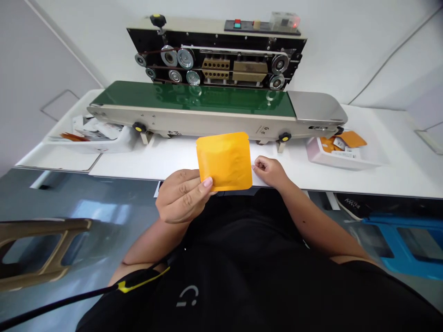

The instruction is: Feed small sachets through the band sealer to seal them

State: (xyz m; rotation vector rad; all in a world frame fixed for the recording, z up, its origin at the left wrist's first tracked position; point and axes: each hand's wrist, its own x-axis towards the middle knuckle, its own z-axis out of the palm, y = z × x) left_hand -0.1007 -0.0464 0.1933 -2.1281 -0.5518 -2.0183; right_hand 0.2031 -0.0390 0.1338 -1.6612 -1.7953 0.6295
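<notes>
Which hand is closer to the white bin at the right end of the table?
Right. The right hand rests curled at the table's front edge, just left of the white bin; the left hand is farther left, holding up an orange packet.

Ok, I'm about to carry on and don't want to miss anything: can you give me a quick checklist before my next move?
1. Left grip on the orange pouch: ok, thumb on the front near its lower left corner.
2. Right grip free: cannot tell; it is curled, hiding anything inside.
3. Pouch's back checked: cannot tell, it faces away.
4. Machine running: cannot tell; a red light glows, but one picture shows no motion.
5. Right bin upright: ok, orange pieces inside.
6. Left bin upright: ok, it stands on the table.
</notes>
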